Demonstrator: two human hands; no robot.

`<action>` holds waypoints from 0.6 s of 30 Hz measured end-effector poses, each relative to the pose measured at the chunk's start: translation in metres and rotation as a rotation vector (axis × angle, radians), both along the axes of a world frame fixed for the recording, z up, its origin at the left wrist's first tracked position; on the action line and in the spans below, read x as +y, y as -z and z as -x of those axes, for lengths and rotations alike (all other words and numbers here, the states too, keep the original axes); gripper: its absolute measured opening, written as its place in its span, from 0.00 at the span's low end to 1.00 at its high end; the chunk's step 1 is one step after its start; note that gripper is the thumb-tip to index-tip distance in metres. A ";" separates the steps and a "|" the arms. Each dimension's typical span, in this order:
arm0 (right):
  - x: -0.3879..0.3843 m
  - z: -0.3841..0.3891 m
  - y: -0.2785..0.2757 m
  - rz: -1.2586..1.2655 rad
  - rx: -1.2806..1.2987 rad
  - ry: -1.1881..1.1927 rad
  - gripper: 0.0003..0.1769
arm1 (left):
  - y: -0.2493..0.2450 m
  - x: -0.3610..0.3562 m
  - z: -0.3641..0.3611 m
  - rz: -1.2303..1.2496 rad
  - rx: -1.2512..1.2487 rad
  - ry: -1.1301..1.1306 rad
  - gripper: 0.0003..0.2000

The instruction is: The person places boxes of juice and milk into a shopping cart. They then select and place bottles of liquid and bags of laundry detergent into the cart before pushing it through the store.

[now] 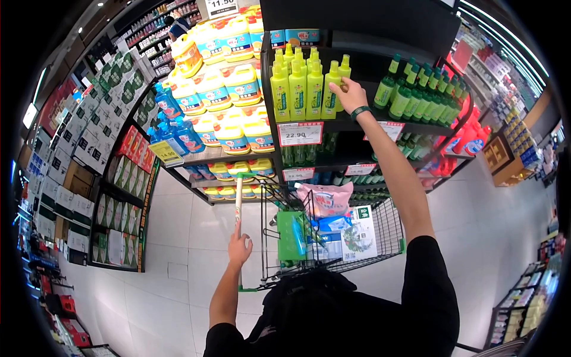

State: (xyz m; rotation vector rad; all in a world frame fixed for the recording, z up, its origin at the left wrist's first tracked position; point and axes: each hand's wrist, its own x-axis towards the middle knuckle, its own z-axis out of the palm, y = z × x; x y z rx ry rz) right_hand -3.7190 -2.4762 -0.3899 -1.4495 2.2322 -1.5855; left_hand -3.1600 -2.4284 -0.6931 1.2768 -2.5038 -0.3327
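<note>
Right hand (350, 94) curls its fingers around a slim yellow-green plastic spray bottle (331, 98) on a dark shelf (333, 126). Left hand (239, 249) rests on the cart handle (238, 202); how firmly it grips cannot be told. The wire cart (389, 229) holds a soft pink bag (326, 199) and blue packs (333, 223).

Right hand (351, 95) touches yellow bottle (329, 98); left hand (239, 249) holds cart handle (238, 196).

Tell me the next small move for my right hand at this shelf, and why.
Probably close the fingers on the yellow-green bottle and lift it off the shelf: your right hand rests on it at the row's end, and your left hand is on the cart handle.
</note>
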 end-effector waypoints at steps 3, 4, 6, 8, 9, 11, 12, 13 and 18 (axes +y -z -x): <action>0.012 -0.003 -0.010 -0.094 0.069 0.044 0.35 | -0.001 -0.001 0.001 -0.005 0.006 -0.006 0.06; 0.017 -0.004 -0.009 -0.139 0.102 0.066 0.35 | -0.002 -0.002 0.002 0.001 0.008 0.001 0.06; 0.031 -0.007 -0.005 0.004 0.083 0.092 0.28 | -0.003 0.000 0.000 0.012 0.012 0.011 0.06; 0.048 -0.015 0.012 0.243 -0.075 -0.012 0.19 | -0.004 0.001 0.000 0.000 0.008 0.000 0.06; 0.058 -0.022 0.024 0.394 -0.194 -0.098 0.15 | -0.004 0.000 0.001 0.006 0.004 -0.003 0.05; 0.085 -0.048 0.060 0.495 -0.264 -0.081 0.09 | -0.003 0.000 0.002 -0.003 -0.005 -0.017 0.05; 0.098 -0.062 0.087 0.510 -0.263 -0.080 0.08 | -0.002 -0.001 0.002 0.008 0.003 -0.005 0.05; 0.113 -0.080 0.110 0.456 -0.286 -0.055 0.07 | -0.001 -0.002 0.001 0.020 0.010 0.007 0.05; 0.163 -0.141 0.255 0.308 -0.170 0.092 0.04 | -0.009 0.003 0.007 0.018 -0.034 -0.030 0.04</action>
